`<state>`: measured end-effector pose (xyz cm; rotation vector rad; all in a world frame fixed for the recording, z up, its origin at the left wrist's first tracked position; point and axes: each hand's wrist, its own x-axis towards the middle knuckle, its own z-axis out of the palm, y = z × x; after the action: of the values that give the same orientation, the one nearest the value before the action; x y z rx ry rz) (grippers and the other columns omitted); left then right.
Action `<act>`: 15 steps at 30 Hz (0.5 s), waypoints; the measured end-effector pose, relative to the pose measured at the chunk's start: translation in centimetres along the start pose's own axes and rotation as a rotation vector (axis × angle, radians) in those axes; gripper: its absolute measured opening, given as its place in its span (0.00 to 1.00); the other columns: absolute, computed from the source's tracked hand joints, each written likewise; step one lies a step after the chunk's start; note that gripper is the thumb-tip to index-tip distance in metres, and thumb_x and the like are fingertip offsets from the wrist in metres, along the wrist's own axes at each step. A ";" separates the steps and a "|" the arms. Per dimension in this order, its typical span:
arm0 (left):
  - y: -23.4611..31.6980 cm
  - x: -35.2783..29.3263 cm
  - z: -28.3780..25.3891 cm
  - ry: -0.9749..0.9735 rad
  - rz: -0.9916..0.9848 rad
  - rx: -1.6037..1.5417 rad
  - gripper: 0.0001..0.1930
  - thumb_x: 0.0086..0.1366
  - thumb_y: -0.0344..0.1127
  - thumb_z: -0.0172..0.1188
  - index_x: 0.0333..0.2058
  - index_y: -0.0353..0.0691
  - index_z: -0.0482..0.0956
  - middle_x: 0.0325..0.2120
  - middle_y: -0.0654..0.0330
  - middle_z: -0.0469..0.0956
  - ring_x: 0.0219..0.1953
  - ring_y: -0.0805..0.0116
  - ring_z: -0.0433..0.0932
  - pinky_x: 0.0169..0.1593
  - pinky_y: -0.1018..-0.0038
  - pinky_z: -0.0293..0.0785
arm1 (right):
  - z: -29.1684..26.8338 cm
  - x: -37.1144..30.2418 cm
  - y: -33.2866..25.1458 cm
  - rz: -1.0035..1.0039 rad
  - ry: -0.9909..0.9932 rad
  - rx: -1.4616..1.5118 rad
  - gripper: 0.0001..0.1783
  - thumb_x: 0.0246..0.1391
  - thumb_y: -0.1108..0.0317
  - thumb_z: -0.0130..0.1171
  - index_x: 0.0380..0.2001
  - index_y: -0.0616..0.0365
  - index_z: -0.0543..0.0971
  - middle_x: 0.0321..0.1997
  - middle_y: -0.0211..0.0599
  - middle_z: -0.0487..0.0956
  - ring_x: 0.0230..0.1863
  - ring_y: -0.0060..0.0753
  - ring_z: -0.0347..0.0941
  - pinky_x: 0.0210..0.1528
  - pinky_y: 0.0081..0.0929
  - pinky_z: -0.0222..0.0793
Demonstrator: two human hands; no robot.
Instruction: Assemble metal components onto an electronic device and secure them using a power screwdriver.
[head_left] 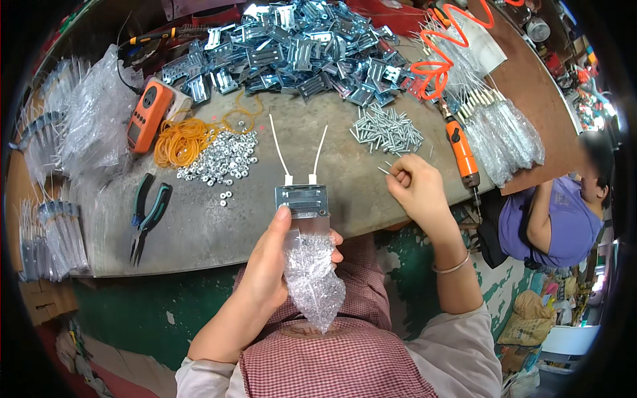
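Note:
My left hand (267, 255) grips a part sleeved in bubble wrap (315, 278), thumb on the shiny metal bracket (302, 201) at its top. Two thin white wires (277, 147) rise from white collars above the bracket and spread apart over the table. To the right, my right hand (421, 191) has its fingertips pinched on a thin silver screw (383, 170). Just beyond that hand lies a heap of similar screws (388, 129). A scatter of small silver nuts (222, 156) sits beyond and left of the bracket.
Metal brackets (292, 56) are piled at the back. Orange rubber bands (178, 142), an orange box (144, 116) and pliers (149, 215) lie left. An orange power screwdriver (462, 152) with a coiled hose (434, 66) and wrapped parts (507, 139) lie right. A person in purple (551, 219) sits beyond.

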<state>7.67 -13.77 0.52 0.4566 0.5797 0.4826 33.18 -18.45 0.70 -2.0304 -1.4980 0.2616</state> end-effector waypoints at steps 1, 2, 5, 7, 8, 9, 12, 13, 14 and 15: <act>0.0 -0.1 -0.1 0.002 0.006 -0.004 0.28 0.71 0.55 0.36 0.49 0.35 0.69 0.36 0.46 0.77 0.34 0.58 0.80 0.38 0.65 0.79 | -0.4 -0.1 -0.6 -0.006 -0.003 0.000 0.05 0.45 0.74 0.61 0.24 0.61 0.74 0.28 0.38 0.76 0.25 0.33 0.74 0.28 0.27 0.69; 0.1 -0.1 -0.1 0.005 0.003 0.006 0.28 0.71 0.55 0.36 0.49 0.34 0.69 0.36 0.46 0.78 0.34 0.58 0.80 0.38 0.65 0.79 | -1.1 -0.5 -1.6 0.013 -0.025 0.093 0.05 0.46 0.74 0.61 0.25 0.62 0.75 0.27 0.38 0.76 0.25 0.32 0.74 0.29 0.26 0.69; -0.5 -0.2 0.3 0.003 0.020 0.021 0.27 0.71 0.55 0.38 0.49 0.33 0.69 0.37 0.47 0.78 0.34 0.58 0.80 0.39 0.66 0.79 | -3.0 -2.4 -6.0 -0.077 -0.130 0.219 0.04 0.48 0.74 0.61 0.27 0.62 0.77 0.26 0.37 0.75 0.25 0.29 0.74 0.28 0.26 0.69; -0.6 -0.3 0.5 -0.019 0.027 0.042 0.27 0.71 0.55 0.39 0.49 0.33 0.69 0.37 0.47 0.78 0.35 0.59 0.80 0.39 0.66 0.79 | -2.4 -3.0 -8.6 -0.230 -0.217 0.288 0.04 0.48 0.73 0.61 0.26 0.61 0.77 0.25 0.36 0.75 0.22 0.29 0.74 0.26 0.26 0.69; -0.6 -0.4 0.5 -0.006 0.029 0.075 0.28 0.70 0.55 0.41 0.49 0.32 0.69 0.37 0.48 0.78 0.35 0.59 0.80 0.40 0.67 0.79 | -2.1 -3.0 -9.2 -0.218 -0.239 0.293 0.04 0.48 0.73 0.62 0.25 0.61 0.76 0.25 0.36 0.74 0.22 0.29 0.74 0.26 0.26 0.69; -0.7 -0.5 0.6 0.009 0.037 0.106 0.28 0.70 0.55 0.42 0.49 0.32 0.69 0.38 0.48 0.78 0.35 0.60 0.80 0.40 0.68 0.78 | -2.0 -3.0 -9.5 -0.211 -0.265 0.298 0.04 0.47 0.73 0.62 0.24 0.61 0.76 0.25 0.36 0.74 0.22 0.30 0.74 0.25 0.26 0.69; -0.9 -0.8 0.9 0.009 0.088 0.153 0.29 0.68 0.56 0.44 0.50 0.31 0.68 0.39 0.50 0.77 0.36 0.63 0.79 0.40 0.70 0.78 | -1.6 -2.7 -9.4 -0.189 -0.273 0.299 0.05 0.47 0.73 0.62 0.23 0.61 0.75 0.23 0.35 0.74 0.22 0.32 0.74 0.25 0.26 0.69; -0.9 -0.8 0.9 0.012 0.123 0.197 0.30 0.68 0.57 0.45 0.50 0.31 0.67 0.39 0.50 0.77 0.37 0.64 0.79 0.40 0.71 0.77 | -1.6 -2.7 -9.4 -0.190 -0.273 0.301 0.05 0.47 0.73 0.62 0.23 0.61 0.75 0.23 0.35 0.74 0.22 0.32 0.74 0.25 0.26 0.69; -0.9 -0.8 0.9 0.014 0.124 0.199 0.30 0.68 0.57 0.45 0.50 0.31 0.67 0.39 0.50 0.77 0.37 0.64 0.79 0.40 0.71 0.77 | -1.7 -2.6 -9.4 -0.178 -0.264 0.285 0.06 0.47 0.72 0.62 0.23 0.60 0.75 0.23 0.35 0.74 0.22 0.32 0.74 0.25 0.27 0.69; -1.0 -0.8 1.0 0.012 0.150 0.234 0.30 0.68 0.57 0.45 0.51 0.31 0.67 0.39 0.51 0.77 0.37 0.65 0.79 0.40 0.72 0.77 | -1.9 -2.6 -9.4 -0.163 -0.253 0.267 0.06 0.47 0.72 0.62 0.23 0.60 0.75 0.23 0.35 0.74 0.22 0.33 0.74 0.25 0.27 0.68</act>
<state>7.99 -15.28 1.03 0.7240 0.6189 0.5637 25.61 -19.76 7.03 -1.7031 -1.6695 0.6360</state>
